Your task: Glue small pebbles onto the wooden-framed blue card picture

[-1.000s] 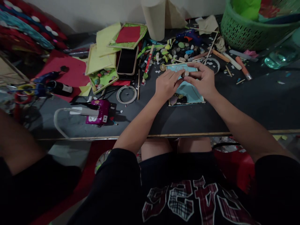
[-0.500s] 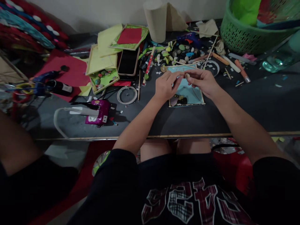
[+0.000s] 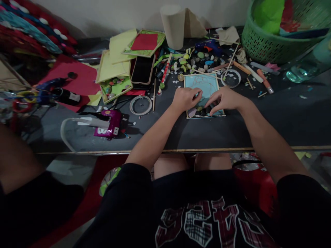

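A light blue panel [image 3: 199,82] with a thin stick frame lies on the dark table, pencil-like lines on its upper part. Dark and grey stones [image 3: 192,112] sit along its lower edge. My left hand [image 3: 186,97] is over the panel's left side, fingers curled, and whatever they hold is too small to make out. Over the lower right of the panel, my right hand [image 3: 222,100] reaches down with thumb and fingers apart, its fingertips beside the dark stones. Nothing shows between them.
Pebbles [image 3: 200,55], sticks and scraps lie behind the panel. A green basket [image 3: 271,44] and a clear bottle [image 3: 297,74] stand at right. At left are a phone [image 3: 142,70], tape roll [image 3: 141,105], purple device [image 3: 113,124] and another person's arm [image 3: 18,158].
My hands have parted and come down towards the lower part of the panel. The small pale piece between my right fingertips is no longer visible there, and the panel's upper part is uncovered.
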Tool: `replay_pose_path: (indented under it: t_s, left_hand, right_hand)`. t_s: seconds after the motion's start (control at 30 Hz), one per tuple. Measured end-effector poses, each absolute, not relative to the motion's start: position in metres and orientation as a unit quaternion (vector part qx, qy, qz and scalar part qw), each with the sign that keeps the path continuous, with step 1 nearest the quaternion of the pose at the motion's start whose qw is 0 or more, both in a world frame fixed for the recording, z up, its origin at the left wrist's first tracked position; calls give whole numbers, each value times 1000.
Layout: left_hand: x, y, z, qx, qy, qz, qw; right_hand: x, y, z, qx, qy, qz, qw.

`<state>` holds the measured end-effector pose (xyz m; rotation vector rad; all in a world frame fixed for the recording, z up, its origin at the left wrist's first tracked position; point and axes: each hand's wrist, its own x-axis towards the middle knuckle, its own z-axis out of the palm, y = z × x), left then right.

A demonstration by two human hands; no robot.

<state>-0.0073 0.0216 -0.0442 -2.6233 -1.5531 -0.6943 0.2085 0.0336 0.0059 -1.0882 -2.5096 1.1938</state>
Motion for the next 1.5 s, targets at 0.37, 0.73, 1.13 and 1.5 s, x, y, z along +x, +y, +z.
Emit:
replay_pose_path:
  t_s: [0.37, 0.73, 1.13, 1.5]
  left_hand:
    - [-8, 24, -45, -839, -507, -199, 1]
    - [-7, 30, -42, -834, -529, -152, -39]
    - [-2, 29, -40, -806, -567, -162, -57]
    - [1, 36, -52, -750, -626, -213, -30]
  right_hand:
    - [213, 40, -1, -313, -877, 357, 74]
    - [215, 35, 4, -334, -864, 367, 83]
    - [214, 31, 10, -331, -838, 427, 74]
    - [209, 32, 1, -360, -856, 368, 53]
